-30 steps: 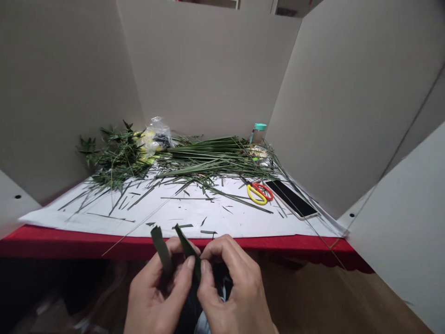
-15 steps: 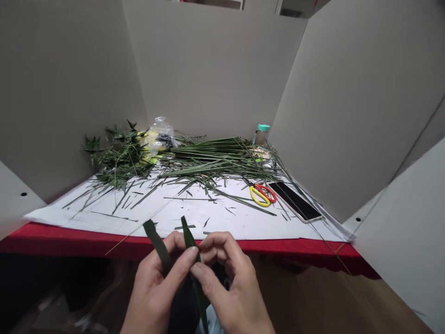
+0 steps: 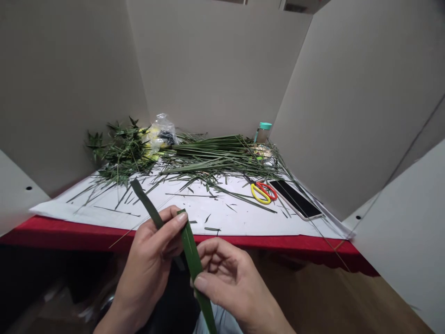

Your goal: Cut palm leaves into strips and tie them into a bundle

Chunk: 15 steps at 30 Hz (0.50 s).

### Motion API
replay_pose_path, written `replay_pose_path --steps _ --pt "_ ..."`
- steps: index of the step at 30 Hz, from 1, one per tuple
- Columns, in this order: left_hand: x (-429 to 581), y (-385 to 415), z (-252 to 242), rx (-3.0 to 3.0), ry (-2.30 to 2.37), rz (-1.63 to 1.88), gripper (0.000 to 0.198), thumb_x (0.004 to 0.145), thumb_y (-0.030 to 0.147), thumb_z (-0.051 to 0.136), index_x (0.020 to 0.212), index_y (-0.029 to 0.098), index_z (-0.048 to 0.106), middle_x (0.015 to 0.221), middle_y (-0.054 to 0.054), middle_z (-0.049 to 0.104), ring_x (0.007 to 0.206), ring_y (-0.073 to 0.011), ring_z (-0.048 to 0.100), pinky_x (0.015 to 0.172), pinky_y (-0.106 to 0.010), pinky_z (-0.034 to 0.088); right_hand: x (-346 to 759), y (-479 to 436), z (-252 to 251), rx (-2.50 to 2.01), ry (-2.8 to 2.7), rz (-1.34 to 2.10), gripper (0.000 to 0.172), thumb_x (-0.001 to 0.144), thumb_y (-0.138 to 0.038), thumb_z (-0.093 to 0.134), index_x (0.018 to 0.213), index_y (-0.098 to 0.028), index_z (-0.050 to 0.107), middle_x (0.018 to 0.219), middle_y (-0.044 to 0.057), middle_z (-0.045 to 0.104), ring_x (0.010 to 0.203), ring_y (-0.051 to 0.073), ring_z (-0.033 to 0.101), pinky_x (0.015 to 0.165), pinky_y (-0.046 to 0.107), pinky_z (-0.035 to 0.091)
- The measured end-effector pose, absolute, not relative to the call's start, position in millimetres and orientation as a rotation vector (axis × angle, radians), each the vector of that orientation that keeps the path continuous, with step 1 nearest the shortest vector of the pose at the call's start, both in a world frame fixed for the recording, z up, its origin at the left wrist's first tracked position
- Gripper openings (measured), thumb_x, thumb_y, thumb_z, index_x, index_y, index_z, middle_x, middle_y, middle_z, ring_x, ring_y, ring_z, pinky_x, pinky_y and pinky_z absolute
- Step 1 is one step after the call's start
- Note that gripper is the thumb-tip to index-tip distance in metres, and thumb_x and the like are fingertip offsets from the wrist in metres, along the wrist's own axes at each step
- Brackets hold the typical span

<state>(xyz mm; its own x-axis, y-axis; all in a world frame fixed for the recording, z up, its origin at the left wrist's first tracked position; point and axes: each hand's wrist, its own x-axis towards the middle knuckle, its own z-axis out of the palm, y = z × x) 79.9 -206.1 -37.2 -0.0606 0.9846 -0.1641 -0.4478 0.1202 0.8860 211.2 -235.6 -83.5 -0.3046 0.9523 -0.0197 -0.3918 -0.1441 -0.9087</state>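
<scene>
A long green leaf strip (image 3: 190,248) runs down between my hands in front of the table. My left hand (image 3: 158,241) pinches it near its upper end, thumb on top. A second stretch of dark green leaf (image 3: 146,202) sticks up and left out of the same hand; whether it is the same strip folded, I cannot tell. My right hand (image 3: 227,278) is closed on the strip lower down, with thumb and forefinger at its edges. The strip's lower end passes out of the picture at the bottom.
On the white sheet (image 3: 243,222) lie scissors (image 3: 261,192), a phone (image 3: 295,199) and leaf scraps. Behind them spread a heap of long leaves (image 3: 212,150), leafy woven pieces (image 3: 121,148), a plastic bag (image 3: 162,132) and a teal-lidded bottle (image 3: 263,133). Grey panels (image 3: 219,69) enclose the table.
My hands have moved apart along the strip: the left up and left to its upper end, the right slightly lower. The strip's broad face now shows. The other leaf end has risen.
</scene>
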Motion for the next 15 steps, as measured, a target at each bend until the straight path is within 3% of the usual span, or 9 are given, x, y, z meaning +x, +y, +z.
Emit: replay_pose_path --steps 5,15 --pt "78 -201 -30 0.719 1.053 1.425 0.025 0.061 0.025 0.080 0.069 0.018 0.058 0.065 0.005 0.048 0.051 -0.0051 0.033 0.042 -0.013 0.030 218 -237 -77 -0.732 -1.026 1.789 0.030 0.073 -0.039 0.080 0.084 -0.014 0.068 0.066 -0.001 0.061 0.059 0.008 0.053 0.060 0.019 0.042" --pt "69 -216 -20 0.719 1.022 1.418 0.026 0.061 0.026 0.080 0.058 0.017 0.056 0.068 0.004 0.045 0.055 -0.0073 0.031 0.043 -0.015 0.033 233 -246 -52 -0.735 -1.134 1.783 0.028 0.083 -0.041 0.071 0.081 -0.013 0.067 0.061 -0.002 0.053 0.054 0.007 0.043 0.056 0.020 0.035"
